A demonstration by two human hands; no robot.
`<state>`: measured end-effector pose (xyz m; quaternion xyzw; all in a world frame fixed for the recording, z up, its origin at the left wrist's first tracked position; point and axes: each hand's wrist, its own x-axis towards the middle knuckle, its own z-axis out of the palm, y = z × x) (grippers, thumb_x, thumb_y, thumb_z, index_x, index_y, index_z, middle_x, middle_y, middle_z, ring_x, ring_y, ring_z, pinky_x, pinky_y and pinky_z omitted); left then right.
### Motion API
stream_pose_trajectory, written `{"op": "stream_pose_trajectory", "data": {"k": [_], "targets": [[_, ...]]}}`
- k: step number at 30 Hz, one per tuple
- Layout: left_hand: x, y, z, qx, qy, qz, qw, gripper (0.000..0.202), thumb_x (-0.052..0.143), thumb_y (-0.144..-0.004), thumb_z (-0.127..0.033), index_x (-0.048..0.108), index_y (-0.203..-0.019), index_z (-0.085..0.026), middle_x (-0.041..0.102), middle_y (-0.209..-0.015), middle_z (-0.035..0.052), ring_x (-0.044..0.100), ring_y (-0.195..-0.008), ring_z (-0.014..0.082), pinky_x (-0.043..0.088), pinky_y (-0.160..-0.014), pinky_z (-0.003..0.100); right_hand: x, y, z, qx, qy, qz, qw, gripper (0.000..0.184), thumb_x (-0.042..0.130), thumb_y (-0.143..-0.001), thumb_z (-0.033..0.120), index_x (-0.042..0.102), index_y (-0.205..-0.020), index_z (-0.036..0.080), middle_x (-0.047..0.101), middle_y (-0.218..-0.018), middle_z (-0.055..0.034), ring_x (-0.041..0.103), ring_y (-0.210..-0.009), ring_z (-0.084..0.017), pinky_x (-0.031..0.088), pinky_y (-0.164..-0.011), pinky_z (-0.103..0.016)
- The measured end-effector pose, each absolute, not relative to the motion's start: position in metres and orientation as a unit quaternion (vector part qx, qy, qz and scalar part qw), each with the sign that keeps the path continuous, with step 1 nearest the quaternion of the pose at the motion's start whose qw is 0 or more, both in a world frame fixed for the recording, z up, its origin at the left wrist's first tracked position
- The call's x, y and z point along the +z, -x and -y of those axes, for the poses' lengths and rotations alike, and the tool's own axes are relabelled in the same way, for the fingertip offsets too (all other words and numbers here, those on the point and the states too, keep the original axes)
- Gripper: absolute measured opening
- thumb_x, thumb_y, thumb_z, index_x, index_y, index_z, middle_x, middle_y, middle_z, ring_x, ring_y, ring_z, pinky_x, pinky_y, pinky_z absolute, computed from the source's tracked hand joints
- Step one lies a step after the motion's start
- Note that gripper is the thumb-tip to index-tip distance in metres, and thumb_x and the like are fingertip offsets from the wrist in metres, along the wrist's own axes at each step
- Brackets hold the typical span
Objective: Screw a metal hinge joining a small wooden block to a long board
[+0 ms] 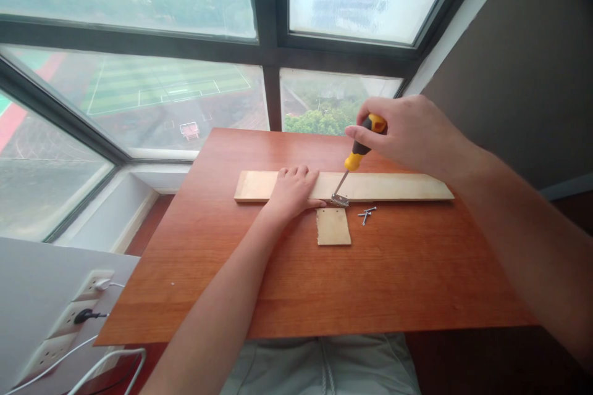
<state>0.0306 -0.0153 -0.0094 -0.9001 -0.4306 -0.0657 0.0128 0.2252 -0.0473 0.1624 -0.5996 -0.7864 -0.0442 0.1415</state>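
A long pale wooden board [389, 186] lies across the table. My left hand [296, 190] rests flat on it, fingers stretched over its top and thumb along the near edge, close to a small metal hinge [340, 200]. In my right hand [403, 126] is a screwdriver [354, 160] with a yellow and black handle, held tilted. Its tip meets the hinge at the board's near edge; whether a screw sits under it is too small to tell. Just in front lies a small square wooden piece [333, 227] with two holes near its far edge. Several loose screws [367, 215] lie to its right.
The reddish-brown wooden table [208, 271] stands against large dark-framed windows [271, 43]. At the lower left, wall sockets [71, 318] hold plugs, and a white cable [115, 355] loops near the table's corner. A grey wall [523, 74] rises on the right.
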Motion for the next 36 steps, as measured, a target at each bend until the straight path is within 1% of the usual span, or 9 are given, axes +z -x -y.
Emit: {"op": "stream_pose_trajectory", "data": {"k": [4,7,10,13,18,24,30,33,36], "targets": [[-0.0102,-0.0297,0.0153,-0.072,0.901,0.428,0.011,0.072,0.061,-0.078,-0.071,0.05,-0.128,-0.02,0.056,-0.117,0.0146,0.052,-0.107,0.0323,0.035,-0.092,0.041,0.1652,-0.2264,0.0522,0.028,0.548,0.823,0.149,0.021,0.056,-0.079,0.025,0.063,-0.099,0.022,0.068,-0.089,-0.0041,0.059,-0.075,-0.02,0.041,-0.065,-0.033],[-0.0103,-0.0294,0.0153,-0.074,0.9,0.429,0.004,0.071,0.06,-0.079,-0.071,0.05,-0.128,-0.02,0.056,-0.118,0.0146,0.052,-0.108,0.0326,0.035,-0.091,0.041,0.1658,-0.2265,0.0549,0.056,0.54,0.827,0.144,0.03,0.056,-0.081,0.029,0.062,-0.109,0.024,0.069,-0.103,-0.0061,0.061,-0.082,-0.022,0.044,-0.069,-0.035],[-0.0109,-0.0291,0.0151,-0.076,0.9,0.429,0.0,0.071,0.061,-0.078,-0.071,0.049,-0.128,-0.021,0.055,-0.118,0.0142,0.052,-0.109,0.0322,0.035,-0.093,0.041,0.1627,-0.2251,0.0547,-0.008,0.581,0.802,0.14,0.028,0.053,-0.087,0.046,0.064,-0.101,0.025,0.07,-0.088,-0.006,0.06,-0.075,-0.024,0.042,-0.065,-0.037],[-0.0117,-0.0285,0.0148,-0.078,0.9,0.429,-0.003,0.071,0.061,-0.078,-0.071,0.049,-0.128,-0.021,0.055,-0.119,0.0144,0.051,-0.11,0.0322,0.034,-0.094,0.041,0.1602,-0.225,0.054,-0.037,0.585,0.797,0.149,0.024,0.051,-0.087,0.04,0.066,-0.098,0.024,0.069,-0.081,-0.0051,0.06,-0.072,-0.023,0.041,-0.063,-0.036],[-0.0103,-0.0284,0.0153,-0.077,0.9,0.43,-0.007,0.074,0.06,-0.079,-0.071,0.048,-0.13,-0.019,0.055,-0.12,0.0155,0.05,-0.111,0.0329,0.033,-0.095,0.042,0.1635,-0.2266,0.0559,0.026,0.53,0.839,0.122,0.042,0.058,-0.079,0.03,0.059,-0.121,0.025,0.064,-0.123,-0.0075,0.063,-0.089,-0.024,0.044,-0.07,-0.036],[-0.0091,-0.0286,0.0163,-0.072,0.9,0.43,-0.001,0.074,0.063,-0.078,-0.069,0.048,-0.131,-0.019,0.056,-0.121,0.0151,0.051,-0.11,0.0325,0.034,-0.094,0.041,0.1639,-0.2239,0.0562,-0.027,0.579,0.805,0.127,0.026,0.044,-0.092,0.041,0.066,-0.091,0.027,0.068,-0.083,-0.005,0.06,-0.075,-0.023,0.04,-0.065,-0.037],[-0.0105,-0.0281,0.0155,-0.078,0.899,0.431,-0.005,0.075,0.062,-0.078,-0.07,0.047,-0.133,-0.02,0.055,-0.122,0.0153,0.05,-0.111,0.0323,0.033,-0.095,0.041,0.164,-0.2263,0.0581,0.018,0.53,0.839,0.122,0.033,0.054,-0.082,0.032,0.061,-0.114,0.026,0.061,-0.129,-0.0057,0.063,-0.093,-0.024,0.045,-0.071,-0.037],[-0.0099,-0.0278,0.0154,-0.073,0.899,0.431,-0.009,0.074,0.063,-0.079,-0.069,0.047,-0.132,-0.02,0.055,-0.123,0.0152,0.05,-0.111,0.032,0.033,-0.096,0.041,0.1613,-0.2245,0.0578,-0.041,0.575,0.807,0.126,0.03,0.047,-0.09,0.048,0.065,-0.101,0.026,0.07,-0.104,-0.0074,0.062,-0.081,-0.026,0.041,-0.063,-0.038],[-0.0102,-0.0277,0.0151,-0.073,0.9,0.43,-0.009,0.074,0.063,-0.079,-0.069,0.047,-0.133,-0.021,0.055,-0.123,0.0151,0.05,-0.111,0.0321,0.033,-0.095,0.041,0.1597,-0.2239,0.0568,-0.063,0.59,0.794,0.131,0.025,0.045,-0.091,0.042,0.066,-0.092,0.028,0.071,-0.089,-0.0062,0.061,-0.078,-0.026,0.039,-0.061,-0.038]]}}
